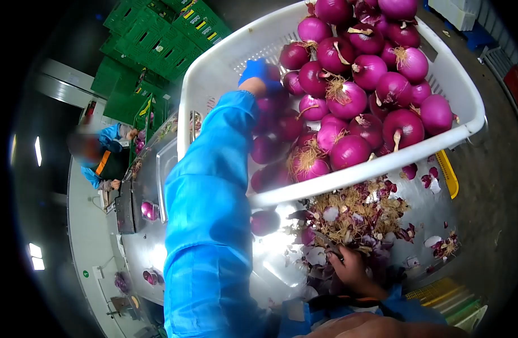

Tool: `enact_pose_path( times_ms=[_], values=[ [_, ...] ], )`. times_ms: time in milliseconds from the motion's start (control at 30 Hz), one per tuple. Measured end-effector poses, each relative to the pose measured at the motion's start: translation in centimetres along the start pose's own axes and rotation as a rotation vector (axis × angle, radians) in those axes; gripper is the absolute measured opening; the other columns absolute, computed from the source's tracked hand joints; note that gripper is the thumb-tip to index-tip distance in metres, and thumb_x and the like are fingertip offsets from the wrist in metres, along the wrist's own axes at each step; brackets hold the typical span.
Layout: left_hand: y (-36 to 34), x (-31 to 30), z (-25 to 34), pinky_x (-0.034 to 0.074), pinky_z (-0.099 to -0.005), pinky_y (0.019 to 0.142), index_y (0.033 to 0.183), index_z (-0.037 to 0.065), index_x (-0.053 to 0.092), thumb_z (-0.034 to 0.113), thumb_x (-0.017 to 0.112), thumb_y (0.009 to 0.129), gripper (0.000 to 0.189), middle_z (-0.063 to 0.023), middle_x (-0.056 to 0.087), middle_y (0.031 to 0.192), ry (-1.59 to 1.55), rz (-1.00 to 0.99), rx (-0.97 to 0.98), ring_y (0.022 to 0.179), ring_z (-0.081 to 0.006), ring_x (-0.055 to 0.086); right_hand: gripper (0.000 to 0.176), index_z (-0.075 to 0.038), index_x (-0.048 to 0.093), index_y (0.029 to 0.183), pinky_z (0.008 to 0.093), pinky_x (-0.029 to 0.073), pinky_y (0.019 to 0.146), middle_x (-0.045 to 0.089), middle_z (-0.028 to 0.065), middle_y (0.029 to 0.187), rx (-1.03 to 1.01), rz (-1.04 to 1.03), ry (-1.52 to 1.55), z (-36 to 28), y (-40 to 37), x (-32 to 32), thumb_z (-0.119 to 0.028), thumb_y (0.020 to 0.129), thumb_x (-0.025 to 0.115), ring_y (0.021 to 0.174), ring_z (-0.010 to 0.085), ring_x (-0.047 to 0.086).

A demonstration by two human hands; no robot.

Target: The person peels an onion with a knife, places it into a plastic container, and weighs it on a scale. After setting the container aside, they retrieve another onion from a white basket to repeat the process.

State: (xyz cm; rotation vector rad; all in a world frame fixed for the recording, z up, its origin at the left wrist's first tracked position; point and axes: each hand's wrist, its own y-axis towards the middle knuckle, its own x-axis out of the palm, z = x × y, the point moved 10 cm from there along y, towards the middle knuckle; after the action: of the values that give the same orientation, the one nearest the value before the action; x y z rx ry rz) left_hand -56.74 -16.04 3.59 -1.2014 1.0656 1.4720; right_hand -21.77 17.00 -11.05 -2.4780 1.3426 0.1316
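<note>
My left hand (pixel 259 76), in a blue glove and at the end of a blue sleeve, reaches into a white plastic crate (pixel 338 179). Its fingers close around a red onion (pixel 274 72), partly hidden by the glove and blurred. Many more red onions (pixel 349 152) with dry roots and stems fill the crate's right side. My right hand (pixel 352 273), bare, stays low over the metal table (pixel 278 267), closed on the handle of a small knife (pixel 328 243). The blade points up and left, over a heap of root trimmings and purple skins (pixel 354 217).
A loose onion (pixel 264 223) lies on the table below the crate. Further left are more onions (pixel 149 210) and a person in blue (pixel 107 146) working at a green crate. Green crates (pixel 157 45) stack behind. A yellow edge (pixel 447 174) shows at the right.
</note>
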Motion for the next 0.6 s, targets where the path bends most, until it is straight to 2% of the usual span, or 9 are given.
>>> enact_pose_path(
  times_ms=[67, 167, 200, 267, 300, 333, 400, 500, 600],
  values=[
    [0.0, -1.0, -2.2, 0.055, -0.0406, 0.087, 0.118, 0.001, 0.059, 0.041, 0.087, 0.062, 0.074, -0.0214, 0.063, 0.115, -0.195, -0.009, -0.042, 0.102, -0.032, 0.066, 0.021, -0.002, 0.066, 0.097, 0.0421, 0.05, 0.069, 0.065, 0.0185, 0.08, -0.046, 0.077, 0.002, -0.6, -0.3, -0.7, -0.021, 0.087, 0.064, 0.074, 0.0349, 0.065],
    [-4.6, -4.5, -1.7, 0.057, -0.0416, 0.082, 0.122, -0.002, 0.056, 0.042, 0.086, 0.068, 0.076, -0.0174, 0.064, 0.115, -0.911, 0.058, -0.212, 0.1, -0.0282, 0.067, 0.02, -0.002, 0.067, 0.091, 0.0434, 0.048, 0.069, 0.065, 0.0176, 0.08, -0.051, 0.143, -0.078, -0.3, -0.9, -1.8, -0.021, 0.086, 0.065, 0.073, 0.0354, 0.062],
    [-6.3, -5.2, 0.4, 0.057, -0.0451, 0.084, 0.13, -0.001, 0.051, 0.04, 0.076, 0.082, 0.068, -0.0156, 0.062, 0.12, -1.093, -0.135, -0.11, 0.101, -0.0281, 0.066, 0.018, -0.003, 0.067, 0.093, 0.0432, 0.048, 0.068, 0.064, 0.0171, 0.079, -0.108, 0.208, 0.02, -0.7, -0.9, -2.7, -0.02, 0.087, 0.064, 0.072, 0.0352, 0.062],
    [-12.0, -7.7, 5.5, 0.055, -0.0462, 0.088, 0.135, 0.0, 0.046, 0.036, 0.065, 0.091, 0.06, -0.0163, 0.059, 0.126, -1.406, -0.402, 0.108, 0.109, -0.0302, 0.063, 0.017, -0.004, 0.068, 0.097, 0.043, 0.047, 0.068, 0.064, 0.0162, 0.079, -0.103, 0.282, 0.049, -2.5, -0.8, -4.4, -0.018, 0.09, 0.06, 0.071, 0.0349, 0.061],
    [-15.5, -9.0, 7.5, 0.052, -0.0474, 0.092, 0.137, 0.002, 0.046, 0.036, 0.057, 0.096, 0.055, -0.0164, 0.056, 0.133, -1.469, -0.405, 0.112, 0.117, -0.0332, 0.059, 0.017, -0.005, 0.068, 0.099, 0.043, 0.047, 0.068, 0.064, 0.0156, 0.078, -0.041, 0.293, -0.024, -3.7, -0.8, -5.5, -0.016, 0.092, 0.058, 0.071, 0.0347, 0.061],
    [-18.6, -10.2, 9.7, 0.054, -0.0455, 0.09, 0.135, 0.002, 0.047, 0.038, 0.062, 0.092, 0.058, -0.016, 0.057, 0.128, -1.555, -0.437, 0.137, 0.113, -0.0314, 0.061, 0.021, -0.005, 0.068, 0.106, 0.0404, 0.049, 0.069, 0.066, 0.0155, 0.081, -0.178, 0.331, -0.021, -5.2, -0.8, -6.5, -0.016, 0.096, 0.054, 0.074, 0.0311, 0.063],
    [-24.2, -10.7, 12.4, 0.055, -0.0442, 0.089, 0.135, 0.002, 0.045, 0.039, 0.067, 0.088, 0.064, -0.0155, 0.058, 0.126, -1.685, -0.475, 0.142, 0.111, -0.0296, 0.061, 0.026, -0.003, 0.067, 0.114, 0.0345, 0.051, 0.072, 0.069, 0.016, 0.092, -0.258, 0.346, 0.134, -9.7, -1.5, -8.4, -0.017, 0.097, 0.053, 0.083, 0.0237, 0.067],
    [-31.0, -8.9, 14.5, 0.05, -0.0427, 0.099, 0.141, 0.002, 0.039, 0.041, 0.069, 0.085, 0.074, -0.0144, 0.055, 0.129, -1.785, -0.548, 0.073, 0.117, -0.0285, 0.059, 0.023, -0.001, 0.066, 0.109, 0.0388, 0.051, 0.071, 0.067, 0.0161, 0.099, -0.508, 0.492, -0.11, -14.3, -3.4, -10.0, -0.01, 0.089, 0.061, 0.083, 0.0314, 0.066],
    [-35.5, -6.6, 15.1, 0.047, -0.0395, 0.102, 0.14, 0.0, 0.039, 0.04, 0.072, 0.083, 0.077, -0.0129, 0.055, 0.129, -1.868, -0.449, 0.039, 0.12, -0.026, 0.056, 0.028, -0.003, 0.066, 0.105, 0.0418, 0.051, 0.069, 0.065, 0.0139, 0.1, -0.717, 0.572, -0.352, -18.2, -6.3, -9.9, -0.005, 0.078, 0.068, 0.081, 0.0339, 0.064]
  ],
)
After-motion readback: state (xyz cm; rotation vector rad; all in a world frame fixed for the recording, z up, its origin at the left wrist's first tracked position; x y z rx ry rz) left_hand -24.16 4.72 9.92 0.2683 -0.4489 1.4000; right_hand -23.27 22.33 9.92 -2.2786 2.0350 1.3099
